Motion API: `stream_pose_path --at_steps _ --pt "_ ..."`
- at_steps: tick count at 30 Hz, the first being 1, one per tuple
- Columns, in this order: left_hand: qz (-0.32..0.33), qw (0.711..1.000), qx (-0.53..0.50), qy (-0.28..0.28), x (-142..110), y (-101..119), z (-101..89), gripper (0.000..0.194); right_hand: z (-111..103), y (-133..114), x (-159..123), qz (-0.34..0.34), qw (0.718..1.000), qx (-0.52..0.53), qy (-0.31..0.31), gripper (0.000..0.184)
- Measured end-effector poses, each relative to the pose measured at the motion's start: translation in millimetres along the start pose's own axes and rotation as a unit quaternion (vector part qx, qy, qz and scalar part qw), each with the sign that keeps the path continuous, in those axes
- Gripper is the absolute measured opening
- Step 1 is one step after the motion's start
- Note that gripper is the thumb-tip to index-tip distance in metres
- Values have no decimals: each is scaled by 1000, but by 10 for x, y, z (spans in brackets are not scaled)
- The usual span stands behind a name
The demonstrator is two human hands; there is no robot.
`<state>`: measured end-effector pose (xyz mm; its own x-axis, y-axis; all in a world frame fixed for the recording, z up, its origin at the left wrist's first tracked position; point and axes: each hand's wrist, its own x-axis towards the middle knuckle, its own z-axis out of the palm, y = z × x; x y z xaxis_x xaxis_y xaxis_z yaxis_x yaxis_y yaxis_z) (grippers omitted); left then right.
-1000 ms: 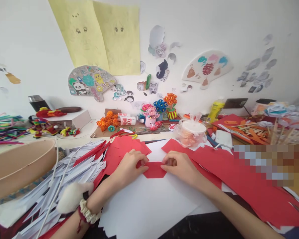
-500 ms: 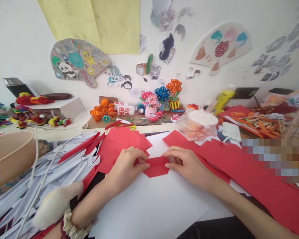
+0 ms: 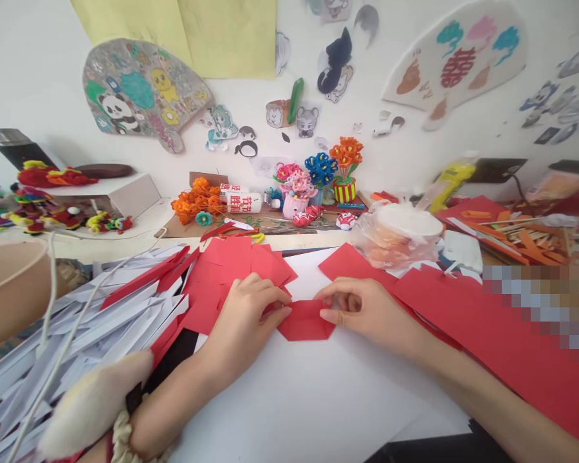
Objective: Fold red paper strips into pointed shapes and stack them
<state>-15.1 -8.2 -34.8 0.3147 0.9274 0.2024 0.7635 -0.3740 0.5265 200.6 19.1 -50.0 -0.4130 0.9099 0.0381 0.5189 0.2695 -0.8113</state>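
A small folded piece of red paper (image 3: 309, 321) with slanted lower corners is held just above white sheets (image 3: 318, 399). My left hand (image 3: 253, 315) pinches its left end between thumb and fingers. At the right end, the thumb and fingers of my right hand (image 3: 361, 315) close on it too. Behind my left hand lies a pile of red paper squares (image 3: 222, 267). Longer red paper sheets (image 3: 482, 334) spread out to the right of my right hand. The ends of the folded paper are partly covered by my fingers.
Folded white paper strips (image 3: 106, 341) heap up at left beside a beige basin (image 3: 14, 283) and a white cable (image 3: 53, 289). A bagged lidded cup (image 3: 400, 231) stands behind my right hand. Pipe-cleaner flowers (image 3: 294, 183) line the back.
The camera view has tilted down and come closer. Both hands keep their pinch on the red paper, whose near edge now shows a crease and small corner folds more clearly.
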Motion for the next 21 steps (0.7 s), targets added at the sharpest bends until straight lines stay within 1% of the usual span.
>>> stream_pose_path --at_steps 3,5,9,14,16,21 --pt "10 1000 14 8 -16 3 -11 10 30 -43 -26 -13 999 -16 31 6" --pt "21 1000 11 16 -24 -9 -7 11 46 -56 -51 -35 998 -21 42 4" --pt "58 997 -21 37 -36 -58 29 14 56 -46 -100 -82 996 -24 42 14" --pt "84 995 -21 54 -52 -82 45 20 71 -5 -133 -146 985 -70 56 17" --pt "85 995 -27 49 -52 -74 26 20 79 -1 -137 -149 983 -83 63 17" --pt "67 996 -59 2 -42 -70 -16 15 86 -13 -138 -130 985 -92 66 15"
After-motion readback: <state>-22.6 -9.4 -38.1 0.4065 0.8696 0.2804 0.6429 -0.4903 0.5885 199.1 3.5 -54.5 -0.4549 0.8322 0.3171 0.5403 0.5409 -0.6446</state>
